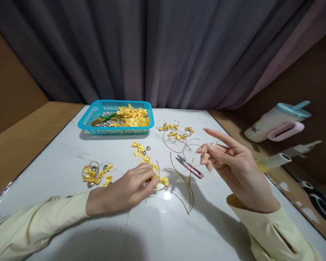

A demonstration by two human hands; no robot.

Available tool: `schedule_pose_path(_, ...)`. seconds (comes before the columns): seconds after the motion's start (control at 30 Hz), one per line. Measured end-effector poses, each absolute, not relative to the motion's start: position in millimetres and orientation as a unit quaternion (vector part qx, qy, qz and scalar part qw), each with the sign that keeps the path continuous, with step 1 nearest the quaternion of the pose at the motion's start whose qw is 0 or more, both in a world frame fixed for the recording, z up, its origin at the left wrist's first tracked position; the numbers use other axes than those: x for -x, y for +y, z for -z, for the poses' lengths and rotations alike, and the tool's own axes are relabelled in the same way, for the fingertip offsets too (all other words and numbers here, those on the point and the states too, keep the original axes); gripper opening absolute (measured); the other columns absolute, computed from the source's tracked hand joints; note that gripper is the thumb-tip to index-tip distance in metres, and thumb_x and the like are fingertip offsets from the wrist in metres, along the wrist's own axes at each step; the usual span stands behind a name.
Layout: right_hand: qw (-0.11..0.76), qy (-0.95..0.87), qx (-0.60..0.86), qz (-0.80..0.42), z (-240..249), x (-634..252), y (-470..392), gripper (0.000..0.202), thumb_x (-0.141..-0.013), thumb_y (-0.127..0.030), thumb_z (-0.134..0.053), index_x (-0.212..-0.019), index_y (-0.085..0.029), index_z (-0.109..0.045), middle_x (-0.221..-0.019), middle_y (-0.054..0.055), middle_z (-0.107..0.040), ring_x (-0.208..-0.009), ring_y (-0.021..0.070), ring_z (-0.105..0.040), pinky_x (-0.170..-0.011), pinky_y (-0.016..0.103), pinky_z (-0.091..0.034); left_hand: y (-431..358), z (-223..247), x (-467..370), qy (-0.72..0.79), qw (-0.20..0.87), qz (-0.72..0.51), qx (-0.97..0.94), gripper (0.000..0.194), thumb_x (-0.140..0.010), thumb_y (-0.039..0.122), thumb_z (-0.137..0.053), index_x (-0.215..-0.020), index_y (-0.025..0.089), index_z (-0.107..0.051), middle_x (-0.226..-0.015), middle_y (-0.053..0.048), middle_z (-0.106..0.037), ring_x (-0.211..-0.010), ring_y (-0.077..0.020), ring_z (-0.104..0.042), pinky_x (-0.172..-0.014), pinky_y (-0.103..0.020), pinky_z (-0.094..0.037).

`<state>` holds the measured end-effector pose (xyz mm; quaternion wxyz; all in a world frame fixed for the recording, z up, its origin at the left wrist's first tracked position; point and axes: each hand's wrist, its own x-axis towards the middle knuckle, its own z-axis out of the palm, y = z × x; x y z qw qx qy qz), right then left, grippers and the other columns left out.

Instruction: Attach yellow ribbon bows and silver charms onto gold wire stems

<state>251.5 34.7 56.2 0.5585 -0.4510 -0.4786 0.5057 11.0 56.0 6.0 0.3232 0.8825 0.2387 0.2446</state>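
Wavy gray curtains [125,54] hang behind my shiny worktop [176,235]. From far off, I have the left grip [127,187] pinched on a silky yellow bow [163,181] and the right grip [235,159] on thin string [215,143]. Pointy snips [190,168] lie between them, a holey blue basket [116,129] beyond the left.

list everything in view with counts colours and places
basket: one, blue, back left of table
bows: many, yellow, in basket and on table
bells: several, silver, among table bows
tied bundle: one, gold with green tie, in basket
loose cords: several, gold, mid-table
snips: one, pink, left of right hand
tumbler: one, cream, blue lid, right
hollow roll: one, whitish, right
nozzle bottle: one, whitish, right
scraps: several, white, right
scissors: one pair, black-handled, right edge
table: one, white, centre
curtain: one, grey, behind
panels: two, brown, sides
left hand: one, yellow-sleeved, at a bow
right hand: one, yellow-sleeved, pinching a strand
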Motion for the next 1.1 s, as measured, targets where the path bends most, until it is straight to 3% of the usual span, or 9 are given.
schedule_pose_path(0.1, 0.529, -0.469, 0.442, -0.553, -59, -253, 33, 0.05, -0.074, -0.024, -0.068, -0.121, -0.032, -0.053, -0.068, -0.001, -0.068, -0.052, 0.0112, -0.056, -0.043, 0.021, -0.041, 57, -4, -10, 0.251, 0.309, -0.255, -0.881, 0.027, -0.092, 0.018, -0.033, -0.066, 0.018, -0.037, -0.065, 0.001, -0.041, -0.064, -0.0128, -0.038, -0.063, -0.026, -0.035)
schedule_pose_path(0.23, 0.393, -0.45, 0.418, -0.684, -54, -251, 32, 0.013, -0.071, -0.03, -0.071, -0.075, -0.019, -0.067, -0.058, 0.002, -0.066, -0.049, 0.0082, -0.05, -0.046, 0.02, -0.037, 58, -7, -11, 0.283, 0.302, -0.264, -0.871, 0.027, -0.092, 0.016, -0.036, -0.066, 0.017, -0.041, -0.064, 0.002, -0.041, -0.062, -0.0112, -0.04, -0.06, -0.024, -0.034)
schedule_pose_path(0.33, 0.339, -0.456, 0.421, -0.707, -49, -242, 29, 0.016, -0.072, -0.031, -0.07, -0.064, -0.018, -0.067, -0.059, 0.001, -0.067, -0.052, 0.0073, -0.053, -0.052, 0.019, -0.04, 59, -10, -13, 0.309, 0.31, -0.272, -0.857, 0.026, -0.091, 0.016, -0.039, -0.065, 0.016, -0.045, -0.064, 0.002, -0.043, -0.059, -0.01, -0.042, -0.058, -0.022, -0.034)
schedule_pose_path(0.47, 0.352, -0.521, 0.502, -0.594, -45, -223, 24, 0.011, -0.071, -0.029, -0.071, -0.068, -0.019, -0.073, -0.07, 0.003, -0.071, -0.069, 0.0114, -0.06, -0.068, 0.021, -0.046, 57, -12, -15, 0.328, 0.313, -0.279, -0.847, 0.028, -0.09, 0.017, -0.041, -0.063, 0.015, -0.05, -0.061, 0.003, -0.044, -0.058, -0.0098, -0.042, -0.057, -0.022, -0.035)
schedule_pose_path(0.67, 0.363, -0.49, 0.523, -0.595, -34, -196, 12, 0.016, -0.073, -0.032, -0.067, -0.068, -0.017, -0.071, -0.048, -0.002, -0.062, -0.036, 0.0058, -0.046, -0.039, 0.018, -0.038, 53, -12, -18, 0.328, 0.317, -0.308, -0.835, 0.031, -0.09, 0.018, -0.043, -0.059, 0.014, -0.05, -0.057, 0.003, -0.044, -0.057, -0.0097, -0.042, -0.057, -0.022, -0.033)
schedule_pose_path(0.83, 0.397, -0.474, 0.489, -0.616, -27, -188, 6, 0.013, -0.075, -0.027, -0.065, -0.08, -0.016, -0.071, -0.052, -0.001, -0.065, -0.05, 0.0092, -0.061, -0.054, 0.019, -0.051, 52, -12, -19, 0.337, 0.333, -0.321, -0.82, 0.031, -0.089, 0.019, -0.045, -0.06, 0.014, -0.053, -0.058, 0.002, -0.048, -0.059, -0.0106, -0.043, -0.061, -0.024, -0.035)
schedule_pose_path(1.1, 0.4, -0.453, 0.534, -0.592, -19, -182, 6, 0.023, -0.069, -0.036, -0.07, -0.067, -0.013, -0.07, -0.051, 0.0, -0.063, -0.041, 0.0091, -0.057, -0.044, 0.018, -0.048, 52, -9, -19, 0.325, 0.33, -0.331, -0.822, 0.03, -0.088, 0.015, -0.046, -0.059, 0.014, -0.054, -0.056, 0.002, -0.048, -0.058, -0.0101, -0.044, -0.059, -0.022, -0.035)
